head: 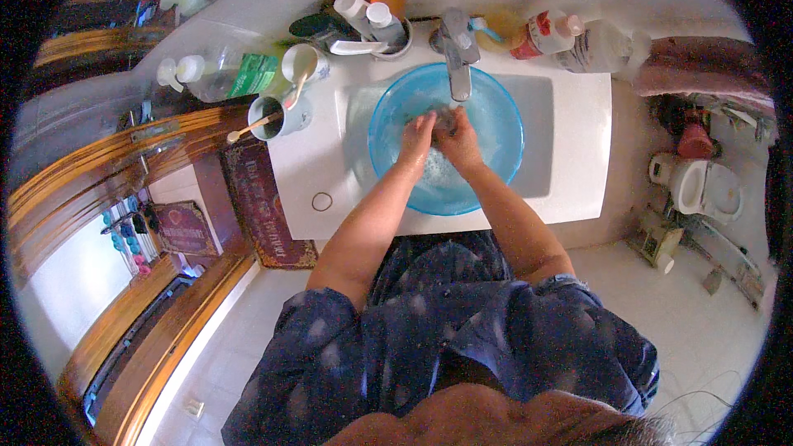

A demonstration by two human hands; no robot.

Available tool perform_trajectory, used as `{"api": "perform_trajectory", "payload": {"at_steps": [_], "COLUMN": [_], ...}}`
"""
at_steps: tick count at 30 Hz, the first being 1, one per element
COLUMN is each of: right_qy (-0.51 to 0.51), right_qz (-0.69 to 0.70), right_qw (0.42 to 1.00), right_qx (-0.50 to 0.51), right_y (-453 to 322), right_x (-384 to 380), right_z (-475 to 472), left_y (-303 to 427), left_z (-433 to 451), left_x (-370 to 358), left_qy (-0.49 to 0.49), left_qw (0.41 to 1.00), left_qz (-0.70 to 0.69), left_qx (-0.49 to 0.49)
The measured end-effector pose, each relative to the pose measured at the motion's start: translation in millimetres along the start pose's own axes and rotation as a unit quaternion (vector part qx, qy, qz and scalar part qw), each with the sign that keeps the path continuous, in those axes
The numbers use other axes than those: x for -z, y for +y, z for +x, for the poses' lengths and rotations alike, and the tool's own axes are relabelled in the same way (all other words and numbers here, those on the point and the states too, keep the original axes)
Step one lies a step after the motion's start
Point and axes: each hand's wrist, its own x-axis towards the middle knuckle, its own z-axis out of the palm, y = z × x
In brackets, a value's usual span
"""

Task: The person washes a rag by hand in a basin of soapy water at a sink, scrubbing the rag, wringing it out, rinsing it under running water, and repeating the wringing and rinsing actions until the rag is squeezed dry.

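Note:
A blue translucent plastic basin [379, 164] sits in the white rectangular sink [538, 136], with sudsy water in it. Over the water, below the chrome faucet [460, 68], my left hand [419, 136] and my right hand [460, 139] come together. Between them is a small dark grey item [443, 120], mostly hidden by fingers and blurred; what it is I cannot tell. The fingers of both hands press around it. White foam [438, 167] floats near my wrists.
Behind the sink stand a holder with white-capped bottles [379, 15] and a red-labelled bottle [545, 34]. Left are two cups [319, 67] with toothbrushes, a pump bottle [214, 77] and a thin ring [322, 201]. A dark red mat [257, 192] lies left, a toilet [689, 187] right.

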Motion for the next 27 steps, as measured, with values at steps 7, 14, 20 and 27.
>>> {"api": "perform_trajectory", "payload": {"at_steps": [7,14,20,27], "right_qy": [-0.212,-0.154,-0.087,-0.026], "right_qz": [0.187,0.555,0.479,0.339], "right_qw": [0.959,0.749,0.855,0.940], "right_qx": [-0.016,-0.327,-0.179,-0.026], "right_y": [-51,21,-29,-31], "right_x": [45,32,40,38], "right_z": [-50,6,3,0], "left_y": [37,49,19,4], "left_z": [-8,-26,-11,-6], "left_x": [28,-1,29,26], "left_qy": [-0.237,-0.182,-0.192,-0.227], "left_qw": [0.939,0.964,0.979,0.971], "left_qz": [-0.225,-0.194,-0.048,-0.079], "left_qx": [0.104,-0.025,-0.036,0.002]}}
